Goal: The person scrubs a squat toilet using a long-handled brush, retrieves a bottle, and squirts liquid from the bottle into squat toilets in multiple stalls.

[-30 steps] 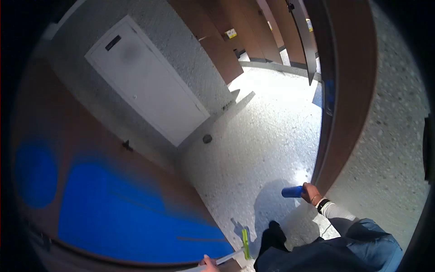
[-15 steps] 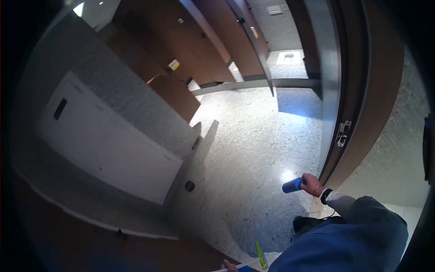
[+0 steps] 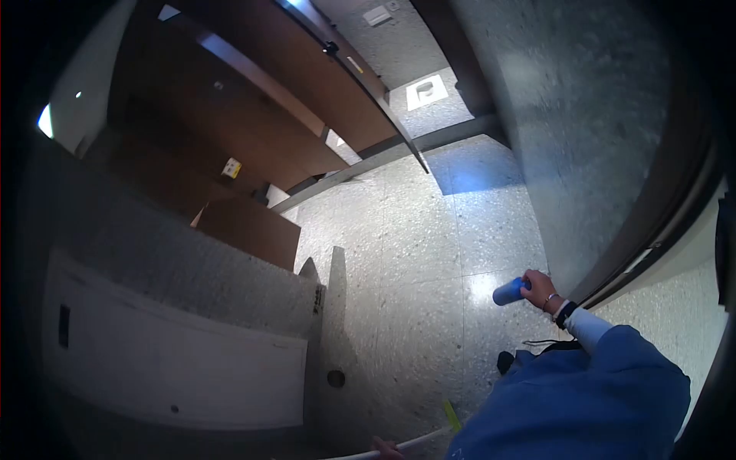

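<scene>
My right hand (image 3: 540,290) is closed around one end of a blue cylinder (image 3: 507,292), held out over the floor near the doorway. It looks like a roll or a bottle; I cannot tell which. At the bottom edge, my left hand (image 3: 389,449) shows only in part, wrapped round a thin white pole (image 3: 422,440). A yellow-green strip (image 3: 452,416) sits by the pole's right end, partly hidden by my blue garment; whether the two are joined is unclear.
Brown stall partitions (image 3: 261,115) line the far side, with an open stall door (image 3: 360,73) and a squat toilet (image 3: 426,92) behind it. A pale door or panel (image 3: 184,360) is at left. A round drain (image 3: 336,379) lies in the speckled floor (image 3: 414,322). A grey wall (image 3: 583,153) rises on the right.
My view has turned and moved forward through the doorway, so the door frame passes to my right. Both hands keep their hold on the blue cylinder and the white pole.
</scene>
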Demonstrator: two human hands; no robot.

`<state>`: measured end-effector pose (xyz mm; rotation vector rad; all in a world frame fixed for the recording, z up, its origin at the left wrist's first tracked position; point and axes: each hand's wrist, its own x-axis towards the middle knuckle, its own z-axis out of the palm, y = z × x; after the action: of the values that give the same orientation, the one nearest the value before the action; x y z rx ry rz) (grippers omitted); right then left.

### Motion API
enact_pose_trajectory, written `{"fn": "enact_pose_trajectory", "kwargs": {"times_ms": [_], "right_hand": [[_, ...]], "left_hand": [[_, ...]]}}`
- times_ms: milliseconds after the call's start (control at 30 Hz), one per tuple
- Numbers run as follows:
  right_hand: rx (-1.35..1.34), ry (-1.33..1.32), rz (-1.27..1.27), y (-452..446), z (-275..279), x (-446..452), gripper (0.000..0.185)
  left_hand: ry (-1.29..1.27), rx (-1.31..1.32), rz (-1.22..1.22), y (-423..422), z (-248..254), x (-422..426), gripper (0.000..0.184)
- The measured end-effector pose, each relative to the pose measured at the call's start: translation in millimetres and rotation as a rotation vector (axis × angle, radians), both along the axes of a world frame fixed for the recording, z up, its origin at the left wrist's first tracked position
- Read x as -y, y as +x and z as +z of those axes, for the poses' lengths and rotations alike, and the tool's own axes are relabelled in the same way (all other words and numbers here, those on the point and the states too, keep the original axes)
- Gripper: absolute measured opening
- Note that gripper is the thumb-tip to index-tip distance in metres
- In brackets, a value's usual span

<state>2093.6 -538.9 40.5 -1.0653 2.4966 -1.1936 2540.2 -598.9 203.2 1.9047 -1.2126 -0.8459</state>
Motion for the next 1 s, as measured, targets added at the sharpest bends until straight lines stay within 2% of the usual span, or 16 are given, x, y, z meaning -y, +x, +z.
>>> {"fn": "enact_pose_trajectory", "kwargs": {"times_ms": [33,67,133,267,367,433,500,600,700,767,833,900,1000], "right_hand": [[0.004,0.013,-0.019,-8,4,15,0.024],[-0.025,0.007,-0.031,-14,6,27,0.024],[-0.053,0.010,-0.056,-21,19,40,0.023],[-0.005,0.046,-0.174,-37,32,52,0.022],[0.030,0.069,-0.296,-54,17,59,0.022],[-0.013,0.076,-0.386,-64,7,62,0.022],[0.019,0.130,-0.446,-70,-5,71,0.023],[-0.007,0.143,-0.604,-73,-3,79,0.023],[-0.036,0.211,-0.722,-82,-11,85,0.021],[0.018,0.201,-0.823,-81,-8,95,0.020],[-0.003,0.155,-0.866,-88,3,105,0.020],[0.033,0.182,-0.914,-98,8,116,0.021],[0.068,0.170,-0.989,-115,9,126,0.020]], "left_hand": [[-0.043,-0.003,0.031,-9,-3,30,0.031],[-0.125,-0.016,0.121,-14,-13,57,0.037],[-0.357,-0.146,0.000,-12,-51,113,0.032],[-0.415,-0.391,-0.199,-72,-54,194,0.030],[-0.439,-0.277,-0.302,-140,-33,250,0.029],[-0.483,-0.427,-0.308,-174,-46,296,0.029],[-0.510,-0.516,-0.453,-211,-49,341,0.030],[-0.391,-0.489,-0.418,-289,-40,388,0.028],[-0.359,-0.658,-0.712,-368,-56,431,0.025],[-0.235,-0.619,-1.015,-427,-56,451,0.028],[-0.315,-0.429,-1.188,-496,-69,467,0.032],[-0.390,-0.383,-1.294,-567,-73,477,0.039],[-0.297,-0.534,-1.277,-675,-75,469,0.039]]}}
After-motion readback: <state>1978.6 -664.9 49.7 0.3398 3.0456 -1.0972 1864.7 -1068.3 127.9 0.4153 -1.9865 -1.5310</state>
